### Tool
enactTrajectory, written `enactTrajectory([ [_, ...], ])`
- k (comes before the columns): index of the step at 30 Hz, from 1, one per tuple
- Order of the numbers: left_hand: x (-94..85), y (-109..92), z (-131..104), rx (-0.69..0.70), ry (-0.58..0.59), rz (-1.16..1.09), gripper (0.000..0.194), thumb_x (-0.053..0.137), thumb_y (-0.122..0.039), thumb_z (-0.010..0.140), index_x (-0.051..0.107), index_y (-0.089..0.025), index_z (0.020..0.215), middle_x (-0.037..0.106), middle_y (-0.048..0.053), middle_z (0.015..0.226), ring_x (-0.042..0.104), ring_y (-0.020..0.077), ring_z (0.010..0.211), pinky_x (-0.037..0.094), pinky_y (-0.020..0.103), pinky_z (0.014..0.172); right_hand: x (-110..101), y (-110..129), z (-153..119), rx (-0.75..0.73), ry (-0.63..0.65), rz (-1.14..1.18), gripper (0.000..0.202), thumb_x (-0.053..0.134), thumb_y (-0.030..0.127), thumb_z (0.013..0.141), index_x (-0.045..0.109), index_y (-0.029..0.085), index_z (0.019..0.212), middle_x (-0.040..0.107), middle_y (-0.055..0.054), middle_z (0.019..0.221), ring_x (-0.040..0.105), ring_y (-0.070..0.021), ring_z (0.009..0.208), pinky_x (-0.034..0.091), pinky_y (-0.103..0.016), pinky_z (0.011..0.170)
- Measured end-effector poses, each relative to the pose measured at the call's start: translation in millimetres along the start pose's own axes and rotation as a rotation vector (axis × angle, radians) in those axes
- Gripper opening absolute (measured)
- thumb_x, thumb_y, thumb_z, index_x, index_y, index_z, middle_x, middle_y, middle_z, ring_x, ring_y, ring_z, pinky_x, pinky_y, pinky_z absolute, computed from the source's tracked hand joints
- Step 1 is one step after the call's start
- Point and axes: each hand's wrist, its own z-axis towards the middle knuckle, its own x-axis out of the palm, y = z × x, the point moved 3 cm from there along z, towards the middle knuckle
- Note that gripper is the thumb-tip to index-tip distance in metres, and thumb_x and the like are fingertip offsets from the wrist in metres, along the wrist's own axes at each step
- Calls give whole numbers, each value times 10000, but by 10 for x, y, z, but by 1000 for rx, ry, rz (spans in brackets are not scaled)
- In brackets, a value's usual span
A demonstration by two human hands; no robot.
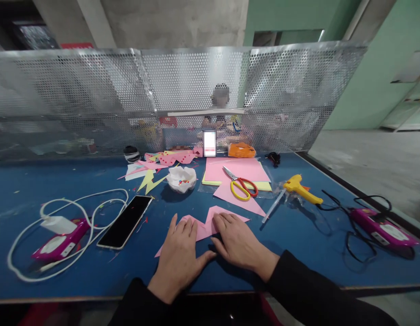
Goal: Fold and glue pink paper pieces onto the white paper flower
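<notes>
A pink cut paper piece [205, 232] with a notched upper edge lies flat on the blue table near its front edge. My left hand [181, 253] rests on the paper's left part, fingers stretched out and thumb spread to the right. On its right part lies my right hand [235, 237], palm down with the fingers extended. Both hands press on the paper without gripping it; their palms hide some of it. Beyond them, scissors [242, 184] with yellow and red handles lie open across a pink sheet [235, 199].
A white paper bowl [181, 179] with small coloured bits stands behind my left hand. Left are a phone [126, 222], a white cable [17, 244] and a magenta power strip [62, 244]. Right lie a yellow glue gun [301, 190] and another magenta strip [383, 228]. A perforated metal screen [196, 86] closes the back.
</notes>
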Motion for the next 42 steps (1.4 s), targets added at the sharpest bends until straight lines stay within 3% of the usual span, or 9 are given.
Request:
enactTrajectory([
  [5, 115, -15, -74, -2, -75, 48, 858, 388, -766, 885, 617, -52, 1302, 620, 240, 1350, 535, 377, 1309, 292, 584, 1162, 15, -47, 20, -4, -95, 81, 430, 427, 267, 969, 482, 89, 1358, 626, -200, 1309, 575, -284, 1237, 469, -461, 1045],
  [11, 274, -32, -41, 79, -57, -35, 812, 356, -700, 931, 547, -48, 1375, 574, 237, 1409, 525, 359, 1328, 379, 539, 1117, 62, -47, 47, -49, -45, 62, 510, 450, 349, 978, 464, 61, 1399, 579, -226, 1387, 507, -301, 1331, 419, -489, 1109],
  [20, 105, -117, 3, 43, 63, -42, 735, 466, -661, 921, 544, -117, 1409, 530, 239, 1453, 492, 389, 1354, 304, 597, 1148, 9, -58, 39, -21, -1, 53, 517, 466, 369, 975, 498, 20, 1355, 591, -234, 1364, 513, -318, 1324, 393, -481, 1130],
  [26, 103, -133, -1, 47, 88, -12, 742, 448, -669, 926, 528, -128, 1430, 515, 232, 1470, 485, 380, 1366, 289, 591, 1153, 21, -68, 14, -30, 8, 30, 571, 476, 383, 974, 456, -4, 1394, 545, -258, 1418, 477, -324, 1366, 376, -488, 1146],
  [36, 89, -120, 30, 38, 133, -49, 736, 469, -646, 927, 526, -107, 1425, 494, 234, 1488, 468, 369, 1382, 274, 562, 1181, 8, -55, 13, -57, -20, -26, 513, 502, 375, 940, 524, 25, 1315, 621, -264, 1303, 564, -347, 1265, 423, -521, 1095],
  [42, 31, -3, -180, 131, 115, -110, 794, 436, -693, 920, 482, -103, 1449, 444, 223, 1530, 385, 372, 1439, 316, 574, 1159, -53, -58, -108, -65, -48, -110, 445, 565, 334, 932, 553, 35, 1263, 662, -245, 1218, 623, -330, 1157, 471, -489, 1029],
])
